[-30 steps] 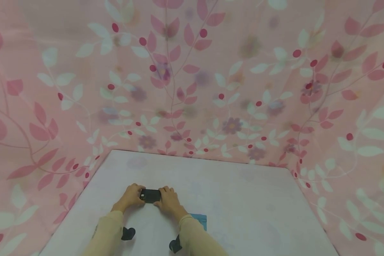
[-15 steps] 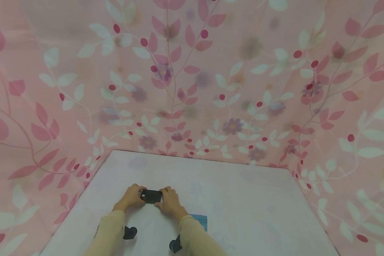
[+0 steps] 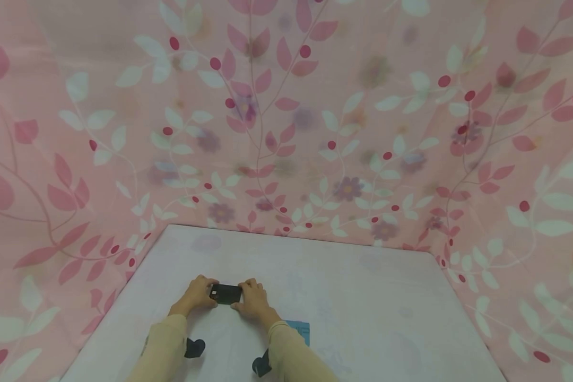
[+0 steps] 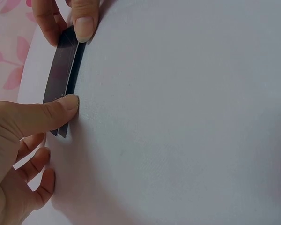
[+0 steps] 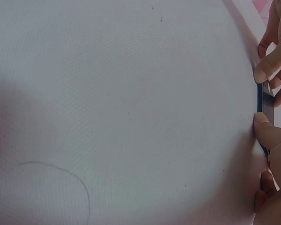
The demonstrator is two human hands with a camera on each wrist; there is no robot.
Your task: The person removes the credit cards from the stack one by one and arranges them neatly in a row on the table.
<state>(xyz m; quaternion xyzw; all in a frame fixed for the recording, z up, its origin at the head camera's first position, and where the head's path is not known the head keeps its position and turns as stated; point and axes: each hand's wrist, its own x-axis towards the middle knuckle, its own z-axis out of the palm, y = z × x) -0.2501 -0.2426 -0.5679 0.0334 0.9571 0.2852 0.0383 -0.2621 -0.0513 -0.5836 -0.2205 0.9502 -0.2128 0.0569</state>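
Note:
A small flat black rectangular block [image 3: 226, 294] with a pale square mark near its left end is held between both hands over the white table. Its edge looks split into two dark layers [image 4: 62, 70] in the left wrist view. My left hand [image 3: 198, 293] pinches the left end, thumb on the near side. At the other end my right hand [image 3: 254, 301] grips it the same way, seen also as the lower hand [image 5: 276, 150] in the right wrist view. The block's far side is partly hidden by fingers. Its exact kind cannot be told.
A flat blue item with lettering [image 3: 302, 330] lies on the white table [image 3: 372, 307], partly covered by the right sleeve. Black heart-shaped pieces [image 3: 194, 348] stick out at both wrists. Pink floral cloth [image 3: 286, 132] rises behind the table and along both sides.

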